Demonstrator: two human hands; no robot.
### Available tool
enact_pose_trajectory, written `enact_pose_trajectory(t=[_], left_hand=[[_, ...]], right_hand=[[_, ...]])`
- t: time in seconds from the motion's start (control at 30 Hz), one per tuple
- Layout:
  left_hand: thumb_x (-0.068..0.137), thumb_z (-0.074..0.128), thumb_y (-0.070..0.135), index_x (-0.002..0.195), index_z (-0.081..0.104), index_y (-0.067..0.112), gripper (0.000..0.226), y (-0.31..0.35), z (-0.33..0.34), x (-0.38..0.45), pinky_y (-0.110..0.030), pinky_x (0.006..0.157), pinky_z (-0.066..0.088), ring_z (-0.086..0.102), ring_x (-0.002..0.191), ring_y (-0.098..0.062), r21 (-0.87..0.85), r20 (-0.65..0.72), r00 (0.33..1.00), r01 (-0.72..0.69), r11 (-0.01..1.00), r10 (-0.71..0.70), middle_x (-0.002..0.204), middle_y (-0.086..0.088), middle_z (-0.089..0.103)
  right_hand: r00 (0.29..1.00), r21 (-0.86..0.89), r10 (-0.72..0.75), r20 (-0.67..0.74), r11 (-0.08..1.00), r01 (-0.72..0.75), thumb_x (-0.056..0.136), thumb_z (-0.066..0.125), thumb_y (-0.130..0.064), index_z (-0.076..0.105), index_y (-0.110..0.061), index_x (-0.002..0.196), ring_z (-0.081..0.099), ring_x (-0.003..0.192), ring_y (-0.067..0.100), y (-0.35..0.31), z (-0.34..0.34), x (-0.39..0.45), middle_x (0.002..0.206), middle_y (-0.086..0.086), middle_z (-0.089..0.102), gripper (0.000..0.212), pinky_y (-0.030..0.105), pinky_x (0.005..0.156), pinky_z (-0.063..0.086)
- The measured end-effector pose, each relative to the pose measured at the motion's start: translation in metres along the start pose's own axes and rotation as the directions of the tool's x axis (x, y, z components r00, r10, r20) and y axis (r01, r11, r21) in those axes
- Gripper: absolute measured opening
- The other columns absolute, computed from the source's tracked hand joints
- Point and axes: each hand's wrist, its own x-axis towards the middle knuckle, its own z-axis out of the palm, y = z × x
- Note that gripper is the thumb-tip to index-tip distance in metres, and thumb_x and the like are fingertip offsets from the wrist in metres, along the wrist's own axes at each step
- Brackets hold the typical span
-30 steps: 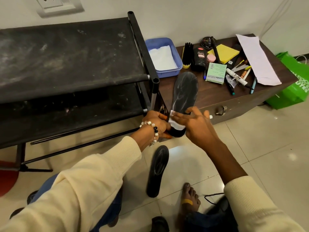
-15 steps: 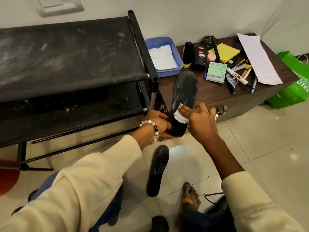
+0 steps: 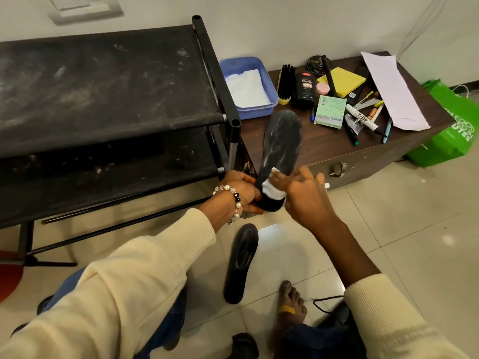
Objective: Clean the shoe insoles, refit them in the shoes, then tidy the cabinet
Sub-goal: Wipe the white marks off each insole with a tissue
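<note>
We judge task early — cleaning step. Left hand (image 3: pixel 239 186) grips heel of insole (image 3: pixel 281 149), held upright above floor by worktop's (image 3: pixel 324 149) front edge; right hand (image 3: pixel 302 193) presses white wipe (image 3: pixel 272 187) on it. Second insole (image 3: pixel 241 263) on floor — refitting, cabinet tidying left.

You are looking at a white wall (image 3: pixel 285 24) running along twelve o'clock, a socket plate (image 3: pixel 83 6) sitting at eleven, a black rack (image 3: pixel 103 99) standing at ten, and glossy pale floor tiles (image 3: pixel 414 242) reflecting light at four.
</note>
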Motion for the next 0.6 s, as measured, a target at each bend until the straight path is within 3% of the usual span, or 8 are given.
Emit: enact_pose_trajectory(t=[0.1,0.2,0.3,0.5,0.6], left_hand=[[0.081,0.061,-0.016,0.088,0.056,0.01,0.027,0.0,0.0,0.001,-0.052,0.074,0.058,0.063,0.103,-0.043,0.005,0.008,1.0,0.0,1.0,0.0,0.116,-0.02,0.061],[0.082,0.058,-0.017,0.084,0.056,0.013,0.03,0.0,0.0,0.0,-0.05,0.075,0.058,0.06,0.108,-0.043,0.014,0.025,1.0,-0.003,1.0,0.002,0.12,-0.018,0.059],[0.082,0.058,-0.017,0.082,0.056,0.013,0.031,0.001,0.0,-0.001,-0.053,0.079,0.056,0.06,0.108,-0.044,0.044,0.033,0.999,-0.003,0.999,0.001,0.121,-0.018,0.059],[0.089,0.061,0.001,0.099,0.056,0.009,0.014,0.001,-0.002,0.001,-0.049,0.076,0.058,0.067,0.091,-0.036,0.188,0.051,0.998,0.031,0.982,-0.042,0.107,-0.019,0.063],[0.089,0.066,0.014,0.107,0.061,0.006,0.02,-0.002,0.0,0.006,-0.047,0.072,0.059,0.066,0.093,-0.036,0.251,0.001,1.0,-0.009,0.968,0.008,0.107,-0.017,0.064]], right_hand=[[0.984,-0.067,-0.167,0.062,0.983,0.171,0.095,0.049,-0.026,0.028,-0.038,0.146,0.031,0.129,0.023,0.009,0.001,0.002,0.14,0.001,0.045,0.057,0.037,0.097,0.025],[0.999,-0.076,-0.001,-0.036,0.997,-0.002,0.092,0.054,-0.02,0.031,-0.038,0.144,0.032,0.129,0.024,0.033,-0.001,-0.002,0.139,0.004,0.048,0.06,0.041,0.101,0.023],[0.989,-0.013,0.141,-0.031,0.99,-0.142,0.092,0.056,-0.018,0.037,-0.03,0.144,0.032,0.13,0.027,0.028,-0.001,-0.005,0.137,0.01,0.046,0.057,0.042,0.107,0.021],[0.996,-0.036,-0.026,0.086,0.999,0.029,0.093,0.054,-0.022,0.033,-0.037,0.144,0.034,0.129,0.026,0.021,0.0,0.0,0.138,0.005,0.045,0.057,0.039,0.105,0.023],[0.977,0.003,-0.133,0.165,0.991,0.134,0.094,0.052,-0.016,0.037,-0.038,0.142,0.038,0.125,0.023,0.023,-0.004,-0.001,0.134,0.003,0.047,0.055,0.033,0.101,0.027]])
